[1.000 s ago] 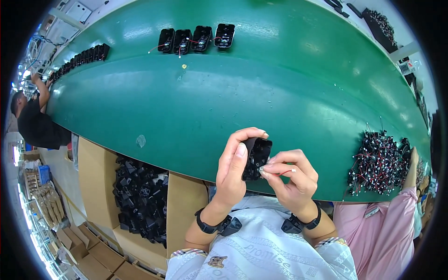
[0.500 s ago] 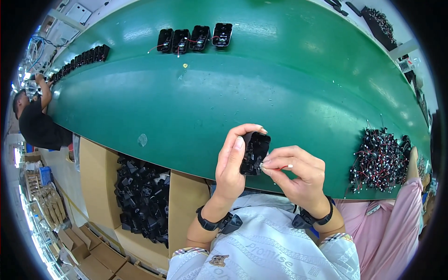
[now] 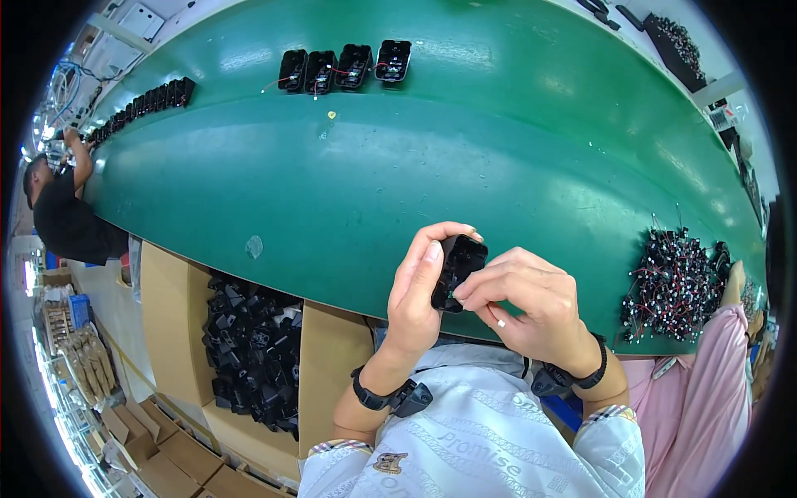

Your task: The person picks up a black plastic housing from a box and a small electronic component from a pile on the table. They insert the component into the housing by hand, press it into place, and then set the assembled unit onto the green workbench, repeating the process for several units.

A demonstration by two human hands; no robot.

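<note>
My left hand (image 3: 417, 286) is closed round a small black plastic housing (image 3: 459, 267), open side up, just over the table's near edge. The fingers of my right hand (image 3: 525, 300) are pinched together at the housing's lower right inside edge. They hold a small wired part, mostly hidden by the fingers. Its white connector plug (image 3: 501, 323) pokes out below them. At the far side of the table stand several similar black housings (image 3: 354, 66), with red wires and white plugs hanging from them.
The green table (image 3: 498, 141) curves across the view. A heap of small wired parts (image 3: 677, 282) lies at the right, beside another person's arm (image 3: 734, 285). Left of me a cardboard box (image 3: 173, 324) holds black plastic pieces (image 3: 253, 357). A co-worker (image 3: 70, 207) stands far left near a row of black housings (image 3: 141, 108).
My right hand has turned and its fingers have come further over the housing, hiding the red wire. The white plug now shows lower down. The left hand has shifted slightly right with the housing.
</note>
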